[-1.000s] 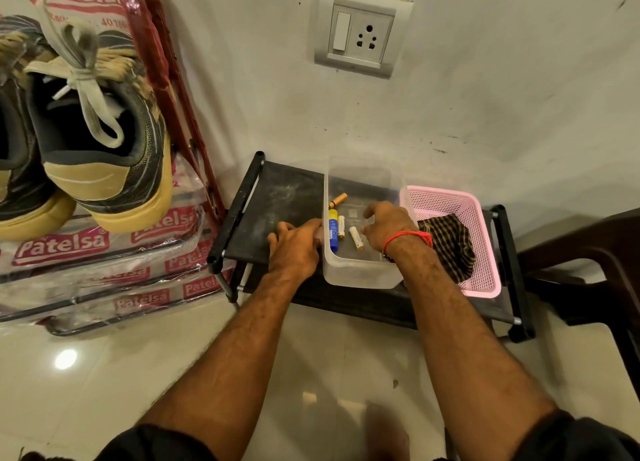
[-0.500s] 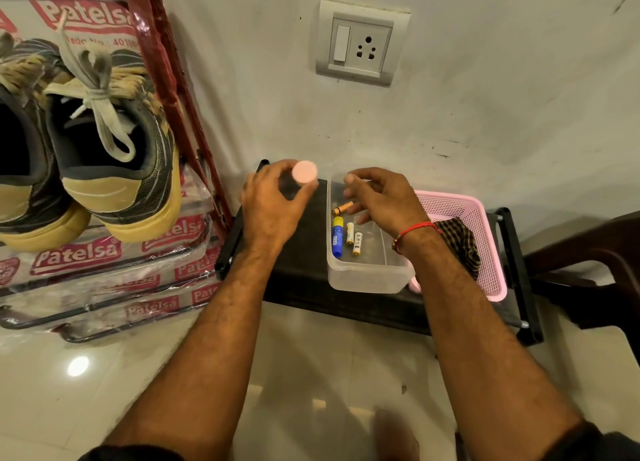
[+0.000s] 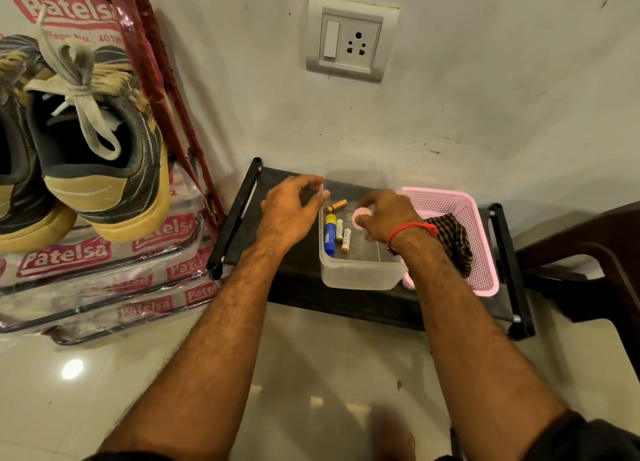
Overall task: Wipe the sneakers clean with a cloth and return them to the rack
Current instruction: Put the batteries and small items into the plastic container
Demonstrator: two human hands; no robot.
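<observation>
Two dark sneakers with tan soles, one [image 3: 100, 141] fully seen and one [image 3: 14, 169] cut off at the left edge, stand on a plastic-wrapped shoe rack [image 3: 86, 263]. A checked cloth [image 3: 453, 238] lies in a pink basket [image 3: 481, 252]. My right hand [image 3: 388, 218] holds a small pink-capped object [image 3: 362, 216] over a clear plastic container [image 3: 360, 277]. My left hand [image 3: 294, 207] hovers by the container's left rim, fingers loosely curled and holding nothing.
Container and basket sit on a low black stand [image 3: 235, 218] against the wall. Several batteries [image 3: 330, 233] lie in the container. A wall socket [image 3: 351, 39] is above. A dark chair [image 3: 588, 263] is at the right, and a red frame [image 3: 156, 79] leans beside the sneakers.
The pink-capped object went from my left hand to my right hand, which now holds it over the container. My left hand dropped back toward the stand, empty.
</observation>
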